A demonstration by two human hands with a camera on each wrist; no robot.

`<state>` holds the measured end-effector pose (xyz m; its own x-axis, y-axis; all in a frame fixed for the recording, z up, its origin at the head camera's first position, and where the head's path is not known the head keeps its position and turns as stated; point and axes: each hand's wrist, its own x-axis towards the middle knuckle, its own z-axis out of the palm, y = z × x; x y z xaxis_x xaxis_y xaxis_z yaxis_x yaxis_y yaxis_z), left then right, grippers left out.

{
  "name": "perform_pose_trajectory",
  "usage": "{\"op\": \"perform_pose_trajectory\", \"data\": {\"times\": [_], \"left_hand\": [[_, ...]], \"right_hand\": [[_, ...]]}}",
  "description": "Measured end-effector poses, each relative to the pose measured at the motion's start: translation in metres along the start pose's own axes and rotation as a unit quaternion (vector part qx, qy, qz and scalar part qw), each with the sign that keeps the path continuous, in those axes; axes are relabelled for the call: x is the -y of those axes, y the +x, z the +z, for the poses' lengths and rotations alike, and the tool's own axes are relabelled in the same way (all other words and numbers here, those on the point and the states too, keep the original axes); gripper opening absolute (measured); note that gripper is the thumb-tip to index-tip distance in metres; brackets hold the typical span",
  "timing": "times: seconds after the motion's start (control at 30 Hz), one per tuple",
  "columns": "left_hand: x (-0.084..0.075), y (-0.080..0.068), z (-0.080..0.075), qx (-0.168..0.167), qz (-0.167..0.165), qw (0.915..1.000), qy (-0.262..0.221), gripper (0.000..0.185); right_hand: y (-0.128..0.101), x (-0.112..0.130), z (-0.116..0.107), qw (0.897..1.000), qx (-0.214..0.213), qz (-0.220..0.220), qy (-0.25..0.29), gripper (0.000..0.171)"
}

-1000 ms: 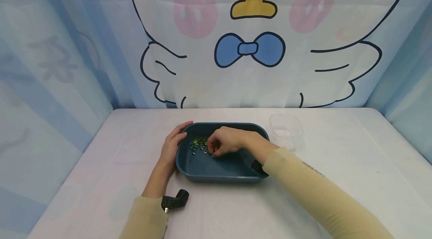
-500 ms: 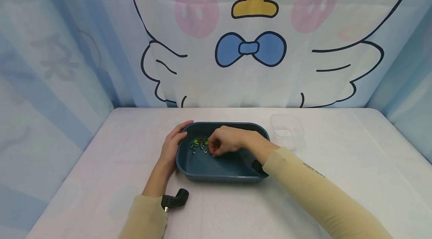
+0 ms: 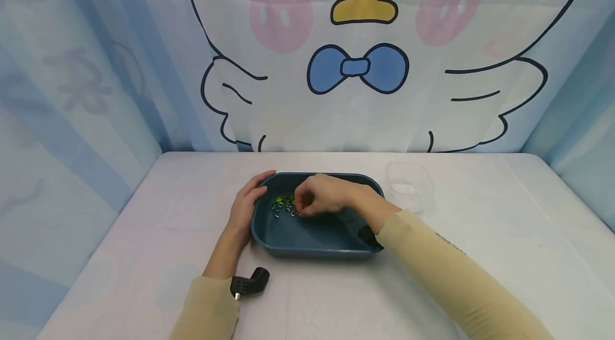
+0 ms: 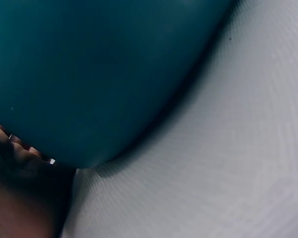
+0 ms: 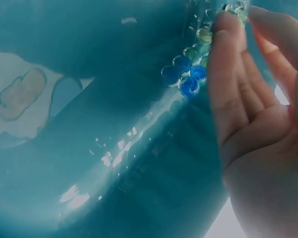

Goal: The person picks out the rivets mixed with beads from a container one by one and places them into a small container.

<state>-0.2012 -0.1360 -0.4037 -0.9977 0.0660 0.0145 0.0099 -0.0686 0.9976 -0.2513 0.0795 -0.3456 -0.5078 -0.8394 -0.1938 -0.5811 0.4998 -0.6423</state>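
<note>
Beads (image 3: 284, 204) in teal tray (image 3: 312, 241), right hand (image 3: 321, 197) pinching some, left hand (image 3: 246, 205) gripping rim.

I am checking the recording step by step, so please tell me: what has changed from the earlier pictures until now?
The right hand has lifted a little and moved slightly toward the back of the blue tray, fingers curled above the glass beads. Whether it pinches a bead cannot be told. The left hand stays holding the tray's left rim; the tray, beads and clear container kept their places.
</note>
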Motion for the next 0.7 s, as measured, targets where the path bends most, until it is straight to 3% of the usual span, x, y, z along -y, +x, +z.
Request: {"op": "perform_pose_trajectory", "data": {"times": [0.27, 0.7], "left_hand": [[0.0006, 0.0002, -0.0013, 0.008, 0.005, 1.0000, -0.002, 0.047], [0.0006, -0.0001, -0.0007, 0.008, 0.004, 1.0000, -0.002, 0.046]], "right_hand": [[-0.0019, 0.0054, -0.0035, 0.999, -0.042, -0.012, 0.022, 0.005], [-0.0046, 0.0057, -0.0061, 0.997, -0.052, -0.012, 0.048, 0.004]]}}
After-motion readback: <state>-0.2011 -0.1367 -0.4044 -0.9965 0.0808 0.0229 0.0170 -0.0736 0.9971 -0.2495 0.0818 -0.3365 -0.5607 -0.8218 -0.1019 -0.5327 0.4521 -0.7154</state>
